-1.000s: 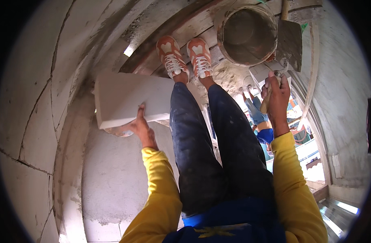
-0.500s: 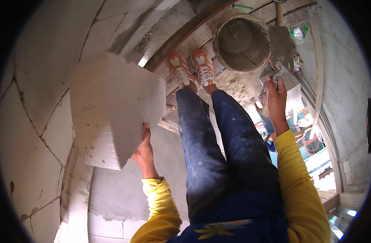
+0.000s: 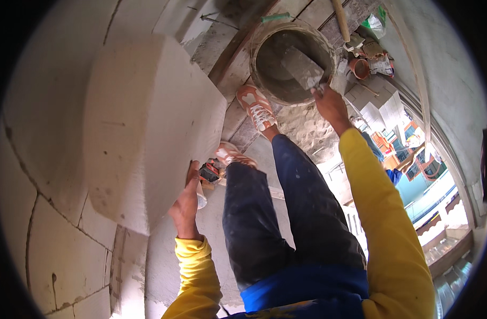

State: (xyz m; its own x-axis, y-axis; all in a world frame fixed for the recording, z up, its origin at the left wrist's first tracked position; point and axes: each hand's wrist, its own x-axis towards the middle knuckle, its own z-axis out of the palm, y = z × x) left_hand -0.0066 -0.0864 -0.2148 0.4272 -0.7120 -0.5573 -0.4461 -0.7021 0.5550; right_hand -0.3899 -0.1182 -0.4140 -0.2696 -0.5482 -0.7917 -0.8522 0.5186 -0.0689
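A large pale block, like aerated concrete, stands tilted at the left. My left hand grips its lower right edge; the thumb lies along the near face and the other fingers are hidden behind it. In my right hand is a trowel with a flat grey blade, the fist closed round its handle. That blade is over the mouth of a round bucket at the top centre, which holds grey wet mortar. Whether the blade touches the mortar I cannot tell.
A pale block wall runs down the left. Sand lies below the bucket. Beyond it are a wooden handle, a small orange-brown pot and more pale blocks. My shoes stand on boards near the bucket.
My right hand has swung the trowel left, from beside the bucket to over it. The block has turned and risen a little in my left hand. My left foot has shifted back toward me.
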